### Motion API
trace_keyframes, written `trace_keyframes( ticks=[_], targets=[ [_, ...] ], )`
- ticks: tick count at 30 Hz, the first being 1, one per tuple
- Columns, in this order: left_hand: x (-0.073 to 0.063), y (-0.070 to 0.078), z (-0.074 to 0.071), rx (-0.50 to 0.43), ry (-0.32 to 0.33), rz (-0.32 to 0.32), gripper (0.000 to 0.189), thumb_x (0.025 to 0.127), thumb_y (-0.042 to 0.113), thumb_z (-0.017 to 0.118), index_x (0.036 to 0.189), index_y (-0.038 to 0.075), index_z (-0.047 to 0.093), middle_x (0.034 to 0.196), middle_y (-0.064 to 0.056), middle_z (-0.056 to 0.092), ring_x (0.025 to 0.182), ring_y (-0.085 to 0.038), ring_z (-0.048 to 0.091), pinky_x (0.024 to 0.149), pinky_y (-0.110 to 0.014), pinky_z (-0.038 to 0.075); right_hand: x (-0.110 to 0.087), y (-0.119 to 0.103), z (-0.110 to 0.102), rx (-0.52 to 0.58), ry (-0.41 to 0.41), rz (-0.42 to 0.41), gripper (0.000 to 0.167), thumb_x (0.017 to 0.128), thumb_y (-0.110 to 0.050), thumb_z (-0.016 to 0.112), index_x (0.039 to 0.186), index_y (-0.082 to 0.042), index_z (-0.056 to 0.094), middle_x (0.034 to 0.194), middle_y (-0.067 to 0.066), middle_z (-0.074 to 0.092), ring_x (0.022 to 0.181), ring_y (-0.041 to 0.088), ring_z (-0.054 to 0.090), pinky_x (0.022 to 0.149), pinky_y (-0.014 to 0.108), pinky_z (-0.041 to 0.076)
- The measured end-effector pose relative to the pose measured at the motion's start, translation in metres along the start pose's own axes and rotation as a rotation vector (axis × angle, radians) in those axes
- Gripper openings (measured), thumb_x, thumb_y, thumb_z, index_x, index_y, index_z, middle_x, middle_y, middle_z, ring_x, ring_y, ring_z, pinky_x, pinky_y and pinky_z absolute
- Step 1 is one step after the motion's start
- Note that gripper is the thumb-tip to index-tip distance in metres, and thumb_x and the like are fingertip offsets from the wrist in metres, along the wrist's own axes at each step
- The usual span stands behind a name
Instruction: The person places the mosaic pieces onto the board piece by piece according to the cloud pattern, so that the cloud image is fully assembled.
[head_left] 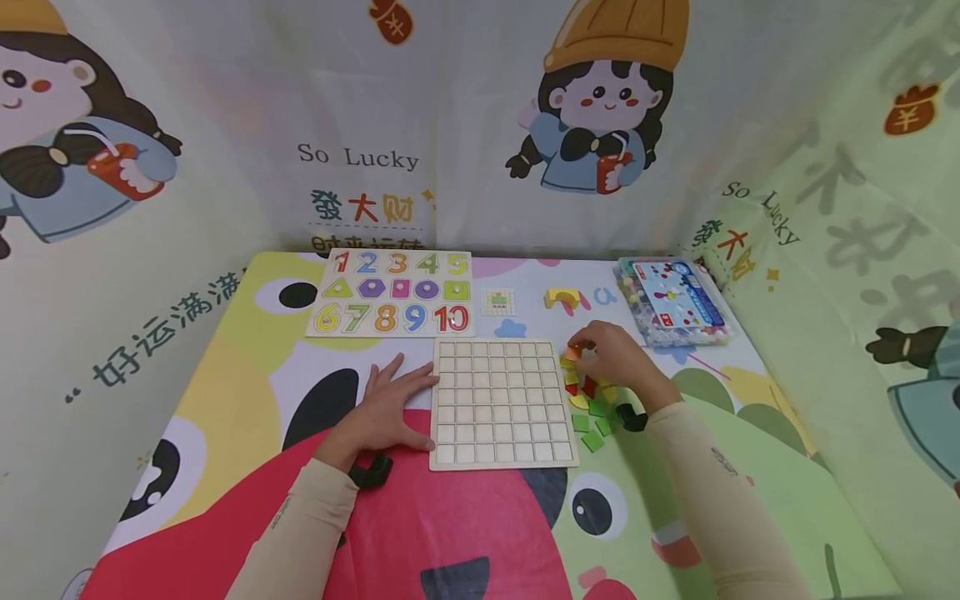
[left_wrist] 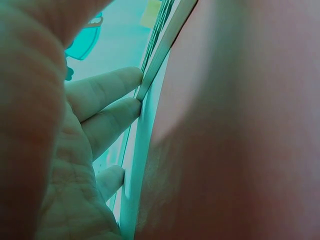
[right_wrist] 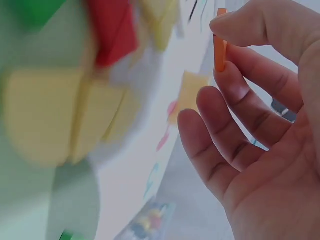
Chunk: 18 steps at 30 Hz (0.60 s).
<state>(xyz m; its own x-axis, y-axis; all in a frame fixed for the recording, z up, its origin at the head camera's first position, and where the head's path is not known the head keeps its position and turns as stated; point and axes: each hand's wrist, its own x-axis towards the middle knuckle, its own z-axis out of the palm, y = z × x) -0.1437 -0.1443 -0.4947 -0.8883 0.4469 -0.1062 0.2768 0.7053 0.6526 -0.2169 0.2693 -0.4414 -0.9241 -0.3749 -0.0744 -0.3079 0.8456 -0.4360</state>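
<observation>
Orange thin flat block (right_wrist: 219, 52) pinched by right hand (head_left: 613, 357), at two o'clock of square pale-wood grid board (head_left: 504, 404).
Left hand (head_left: 381, 414), fingers extended, touches board edge at nine o'clock.

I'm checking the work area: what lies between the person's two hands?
In the head view, the wooden grid board lies between the left hand and the right hand, with small coloured pieces beside the board's right edge.
</observation>
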Motion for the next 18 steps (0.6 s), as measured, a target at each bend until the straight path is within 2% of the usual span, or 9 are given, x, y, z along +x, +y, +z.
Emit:
trace_keyframes(
  ticks=[4, 9, 15, 18],
  targets=[
    [0.000, 0.000, -0.001, 0.002, 0.001, 0.000, 0.107, 0.063, 0.041, 0.100, 0.157, 0.020, 0.053, 0.173, -0.001, 0.035, 0.164, -0.042, 0.006, 0.128, -0.071, -0.008, 0.011, -0.016, 0.006, -0.011, -0.044, -0.039, 0.029, 0.091, -0.019, 0.080, 0.118, -0.008, 0.077, 0.111, 0.007, 0.072, 0.098, 0.023, 0.063, 0.093, 0.045, 0.058],
    [0.000, -0.001, -0.001, 0.000, 0.005, 0.000, 0.107, 0.063, 0.041, 0.100, 0.157, 0.019, 0.053, 0.173, -0.001, 0.035, 0.164, -0.042, 0.007, 0.128, -0.071, -0.008, 0.027, -0.038, 0.019, 0.030, -0.112, -0.077, 0.030, 0.088, -0.015, 0.081, 0.118, -0.010, 0.076, 0.108, 0.003, 0.071, 0.096, 0.021, 0.061, 0.093, 0.042, 0.057],
    [-0.001, 0.002, -0.001, -0.008, 0.006, 0.007, 0.105, 0.064, 0.042, 0.099, 0.156, 0.019, 0.054, 0.173, -0.002, 0.036, 0.164, -0.042, 0.007, 0.128, -0.071, -0.009, 0.044, -0.057, 0.035, 0.016, -0.141, -0.165, 0.024, 0.090, -0.014, 0.079, 0.113, -0.011, 0.077, 0.104, 0.001, 0.070, 0.091, 0.019, 0.058, 0.086, 0.036, 0.054],
    [-0.002, 0.003, 0.000, -0.013, 0.005, 0.005, 0.105, 0.064, 0.042, 0.099, 0.156, 0.018, 0.054, 0.173, -0.002, 0.036, 0.164, -0.043, 0.007, 0.128, -0.071, -0.009, 0.049, -0.063, 0.041, 0.014, -0.160, -0.179, 0.022, 0.091, -0.013, 0.078, 0.113, -0.011, 0.078, 0.104, 0.001, 0.071, 0.092, 0.018, 0.058, 0.086, 0.034, 0.053]
  ],
)
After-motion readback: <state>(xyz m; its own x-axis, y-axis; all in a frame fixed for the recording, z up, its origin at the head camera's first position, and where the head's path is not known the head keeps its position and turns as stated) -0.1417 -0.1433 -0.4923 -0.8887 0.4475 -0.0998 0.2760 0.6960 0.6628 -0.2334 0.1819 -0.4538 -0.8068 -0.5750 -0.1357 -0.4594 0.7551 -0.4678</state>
